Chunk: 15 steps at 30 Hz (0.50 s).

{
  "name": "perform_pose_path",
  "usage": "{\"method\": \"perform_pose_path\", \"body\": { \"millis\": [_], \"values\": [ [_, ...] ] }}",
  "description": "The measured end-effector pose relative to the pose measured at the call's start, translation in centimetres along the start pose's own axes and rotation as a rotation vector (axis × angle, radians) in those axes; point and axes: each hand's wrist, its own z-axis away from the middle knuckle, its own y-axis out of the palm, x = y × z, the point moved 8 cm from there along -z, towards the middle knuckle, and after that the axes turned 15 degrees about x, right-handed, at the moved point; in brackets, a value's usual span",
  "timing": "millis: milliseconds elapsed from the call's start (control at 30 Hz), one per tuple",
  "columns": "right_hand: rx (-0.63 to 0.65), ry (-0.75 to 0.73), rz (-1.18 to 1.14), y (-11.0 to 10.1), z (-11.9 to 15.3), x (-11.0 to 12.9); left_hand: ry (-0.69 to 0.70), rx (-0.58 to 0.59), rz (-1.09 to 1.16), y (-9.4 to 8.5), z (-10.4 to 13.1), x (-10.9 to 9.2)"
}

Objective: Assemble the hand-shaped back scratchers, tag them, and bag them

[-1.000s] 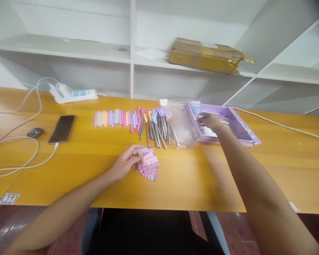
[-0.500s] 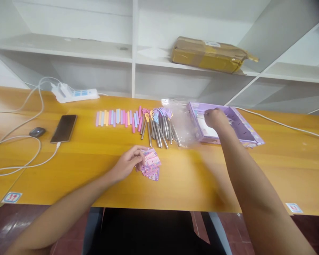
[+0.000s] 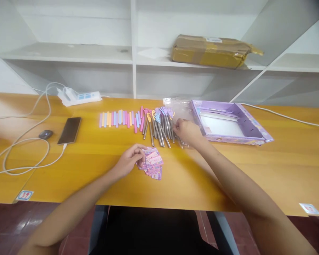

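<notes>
My left hand [image 3: 133, 158] rests on the table with its fingers curled and thumb drawn in, against a loose fan of pink and purple cards [image 3: 154, 162]. What its fingertips hold, if anything, is hidden. My right hand [image 3: 187, 131] is closed at the right edge of a pile of back scratchers [image 3: 159, 129], on a metal handle there; its fingertips are partly hidden. These scratchers have metal rods and small coloured claw heads. Under and behind that hand lies a clear plastic bag [image 3: 179, 106]. Just right stands an open purple box [image 3: 244, 141] with a thin scratcher-like piece inside.
Short pastel sticks [image 3: 117, 118] lie in a row left of the pile. Farther left are a phone [image 3: 69, 130] on a cable, a mouse [image 3: 45, 134] and a power strip [image 3: 81, 98]. A taped carton [image 3: 210, 51] sits on the shelf above the table.
My right hand has moved left, out of the purple box and over to the back scratchers. My left hand stays by the cards. The view has shifted slightly.
</notes>
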Motion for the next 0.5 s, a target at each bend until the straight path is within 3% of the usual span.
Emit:
{"method": "perform_pose_path", "body": {
  "millis": [67, 133, 200, 267, 333, 400, 500],
  "values": [
    [0.007, -0.001, -0.009, -0.1, 0.0, -0.1, -0.022, -0.023, -0.034, -1.2, 0.4, -0.4],
    [0.016, -0.019, -0.015, -0.2, 0.1, -0.1, -0.060, -0.077, -0.149, -3.9, 0.9, -1.5],
    [0.032, -0.046, -0.019, -0.1, 0.2, 0.2, -0.101, -0.224, -0.412, -8.5, 1.4, -3.5],
    [0.048, -0.066, -0.020, 0.1, 0.1, 0.5, -0.120, -0.437, -0.863, -13.6, 1.7, -6.6],
    [0.052, -0.066, -0.021, 0.3, -0.1, 0.8, -0.159, -0.597, -0.991, -18.4, 1.6, -8.2],
    [0.053, -0.055, -0.024, 0.5, -0.4, 1.0, -0.299, -0.745, -1.103, -22.5, 1.6, -8.4],
    [0.047, -0.030, -0.033, 0.4, -0.6, 1.1, -0.372, -0.804, -1.126, -25.6, 1.5, -7.1]
  ]
}}
